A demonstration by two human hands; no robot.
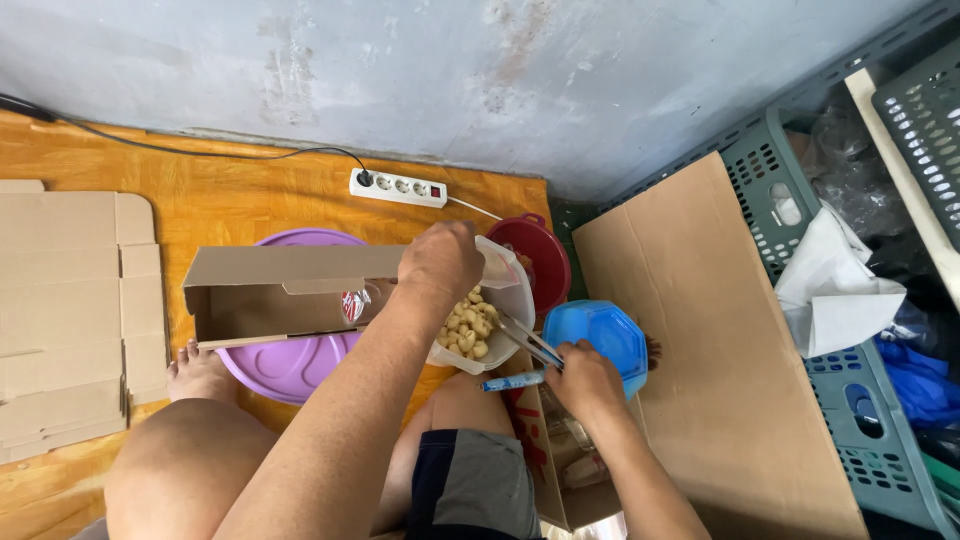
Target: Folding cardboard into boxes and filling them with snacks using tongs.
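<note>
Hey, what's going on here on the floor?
A person sits on an orange floor. Their left hand steadies a clear tub of pale snack pieces, while the right hand works metal tongs into it. An open cardboard box lies over a purple lid; a blue lid sits alongside.

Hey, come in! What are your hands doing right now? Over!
Left hand grips rim of clear tub of pale snacks. Right hand holds metal tongs, tips in the tub. Open cardboard box alongside; nothing blocking.
</note>
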